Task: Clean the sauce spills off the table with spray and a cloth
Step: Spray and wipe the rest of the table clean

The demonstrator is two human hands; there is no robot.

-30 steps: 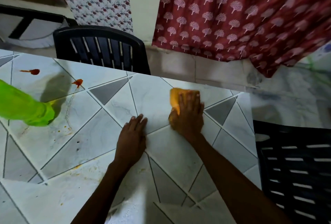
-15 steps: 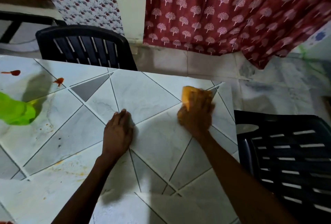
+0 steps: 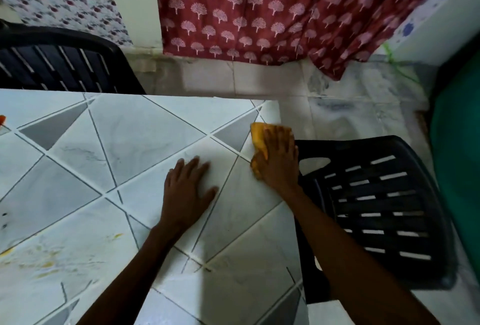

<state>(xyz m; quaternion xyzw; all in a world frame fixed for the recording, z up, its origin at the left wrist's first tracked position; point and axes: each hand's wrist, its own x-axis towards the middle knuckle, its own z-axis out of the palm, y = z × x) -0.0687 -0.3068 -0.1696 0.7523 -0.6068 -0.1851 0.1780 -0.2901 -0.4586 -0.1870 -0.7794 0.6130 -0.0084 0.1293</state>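
My right hand presses flat on an orange cloth at the right edge of the white tiled table. Only the cloth's left side shows from under the palm. My left hand rests flat on the tabletop, fingers straight, a little left of the cloth. Faint yellowish sauce smears mark the table at the lower left. A red sauce spot peeks in at the far left edge. The spray bottle is out of sight.
A black plastic chair stands just past the table's right edge, under my right forearm. Another black chair is behind the table at the left. A red patterned curtain hangs at the back. A green object is far right.
My right hand has slid the cloth rightward to the table's right edge. The view has swung right, so the green spray bottle has left the frame. My left hand stays flat on the table.
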